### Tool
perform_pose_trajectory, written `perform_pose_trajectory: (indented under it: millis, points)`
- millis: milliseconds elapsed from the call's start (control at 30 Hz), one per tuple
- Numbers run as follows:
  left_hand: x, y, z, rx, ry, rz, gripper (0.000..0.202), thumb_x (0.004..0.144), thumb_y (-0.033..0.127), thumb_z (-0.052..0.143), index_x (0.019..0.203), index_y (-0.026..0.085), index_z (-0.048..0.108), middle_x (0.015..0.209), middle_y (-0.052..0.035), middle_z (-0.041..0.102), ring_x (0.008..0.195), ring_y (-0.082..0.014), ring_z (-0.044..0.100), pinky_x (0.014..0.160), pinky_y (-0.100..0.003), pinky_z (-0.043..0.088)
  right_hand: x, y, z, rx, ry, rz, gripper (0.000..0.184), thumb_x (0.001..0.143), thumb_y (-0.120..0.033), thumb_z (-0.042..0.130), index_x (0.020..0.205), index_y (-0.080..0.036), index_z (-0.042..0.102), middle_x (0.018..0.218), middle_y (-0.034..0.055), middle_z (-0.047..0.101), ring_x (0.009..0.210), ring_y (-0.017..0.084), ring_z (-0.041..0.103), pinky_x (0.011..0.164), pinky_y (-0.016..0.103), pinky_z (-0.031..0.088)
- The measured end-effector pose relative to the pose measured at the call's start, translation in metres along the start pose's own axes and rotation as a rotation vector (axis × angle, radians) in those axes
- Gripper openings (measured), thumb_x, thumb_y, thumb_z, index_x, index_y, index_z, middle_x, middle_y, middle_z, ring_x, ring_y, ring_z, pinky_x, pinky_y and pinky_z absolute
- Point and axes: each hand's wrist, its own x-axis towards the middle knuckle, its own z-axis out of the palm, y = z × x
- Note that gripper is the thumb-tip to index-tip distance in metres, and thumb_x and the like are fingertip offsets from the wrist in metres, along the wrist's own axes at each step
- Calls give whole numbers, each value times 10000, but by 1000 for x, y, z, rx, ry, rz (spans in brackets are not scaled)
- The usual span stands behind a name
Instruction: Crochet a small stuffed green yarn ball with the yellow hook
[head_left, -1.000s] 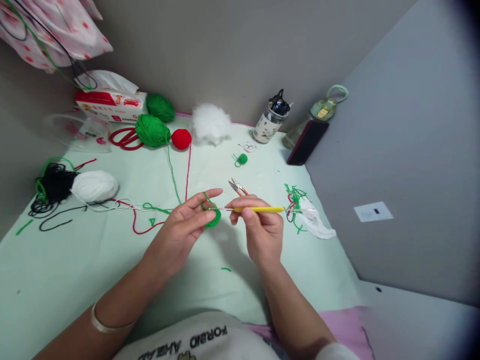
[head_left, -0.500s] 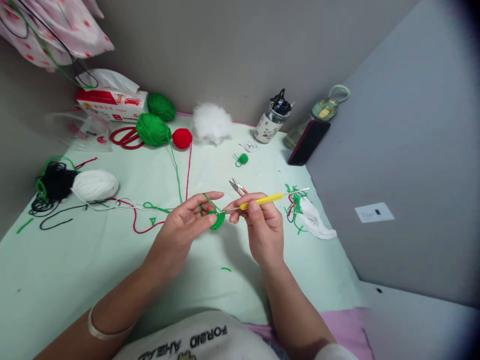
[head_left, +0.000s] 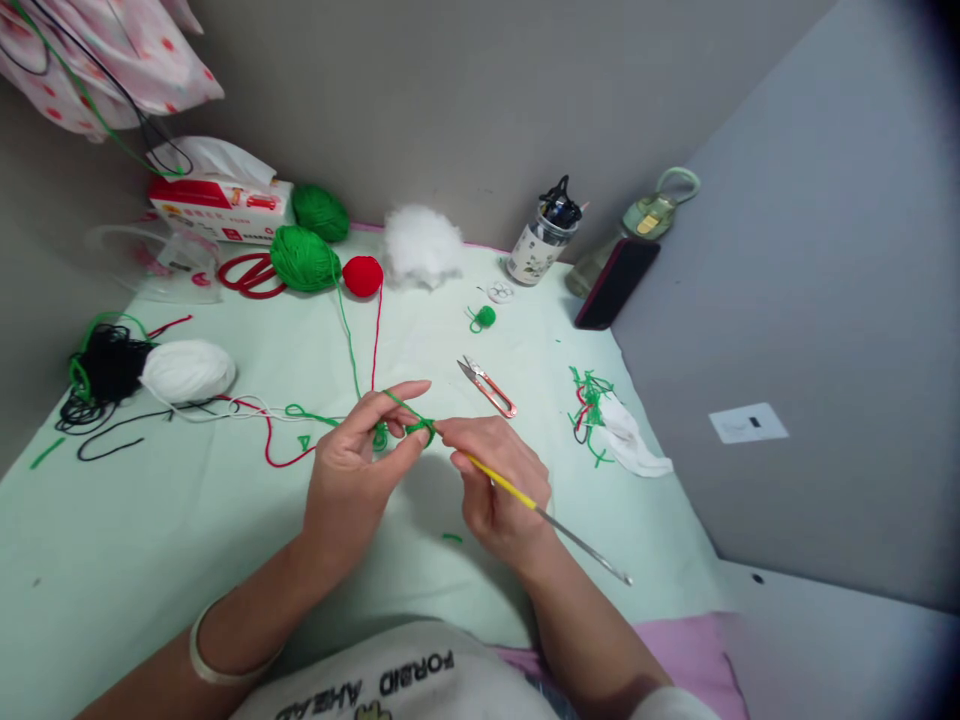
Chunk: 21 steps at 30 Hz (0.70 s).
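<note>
Both hands meet now: the left hand (head_left: 352, 470) pinches the small green crocheted piece (head_left: 420, 428) above the pale green cloth (head_left: 187, 520), while the right hand (head_left: 499, 495) has its grip closed on the yellow-handled metal crochet hook (head_left: 504, 482), which has swung round, tail now pointing back toward the person.

I have both forearms coming up from below and closing in on each other. My left grip (head_left: 352, 470) is turned palm inward, its index finger (head_left: 403, 392) stretched out straight above the pinch, its thumb (head_left: 409, 450) pressed up against the other fingers, closed tight. My right grip (head_left: 495, 485) sits just beside it, fingertips almost touching the left's, thumb and index pinched together and the other fingers curled under. My right wrist bends slightly toward the left grip.
</note>
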Motion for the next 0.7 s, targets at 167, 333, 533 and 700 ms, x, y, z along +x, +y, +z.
perform_pose_trajectory:
  millis: [167,333,533,700]
  points:
    - [0,1,-2,29,-8,5,361,799,229,780,1148,318,753,902,22,654,753,-124,503,754,-254,430,-1,2,-2,120,42,169,248,1002,-119,473,1146,-221,647,932,60,762,781,176,727,669,323,607]
    - [-2,3,3,92,43,54,286,777,181,774,1051,263,775,931,15,666,654,-95,463,710,-245,436,-5,5,5,-80,10,27,254,973,-87,520,1169,-191,643,937,90,756,822,194,712,699,333,595]
    - [-2,12,8,-414,-178,-341,483,821,265,786,1292,241,681,667,69,515,554,-51,381,581,-162,378,-13,10,6,-287,26,-150,324,886,-44,657,1171,-190,706,1046,120,739,972,222,712,801,330,615]
    - [8,16,-1,-541,-228,-443,476,830,215,780,1296,192,684,496,124,312,483,-45,241,587,-146,390,-5,8,1,65,117,131,279,969,-113,558,1168,-241,706,1000,77,756,903,207,729,744,367,617]
